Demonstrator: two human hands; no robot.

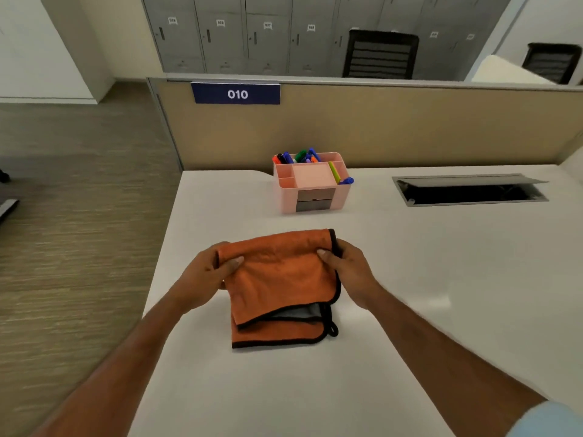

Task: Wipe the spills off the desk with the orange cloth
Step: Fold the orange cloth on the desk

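An orange cloth (280,279) with a black hem and grey underside lies folded on the white desk (410,279), near its left side. My left hand (205,275) pinches the cloth's upper left corner. My right hand (350,269) grips its upper right edge. The top fold is lifted slightly between both hands, while the lower layers rest flat on the desk. A faint glossy patch (440,299) shows on the desk to the right of the cloth; I cannot tell if it is a spill.
A pink organiser (310,192) with coloured markers stands behind the cloth. An open cable hatch (470,192) sits at the back right. A beige partition (378,127) with a "010" sign borders the desk's far edge. The desk's left edge drops to floor.
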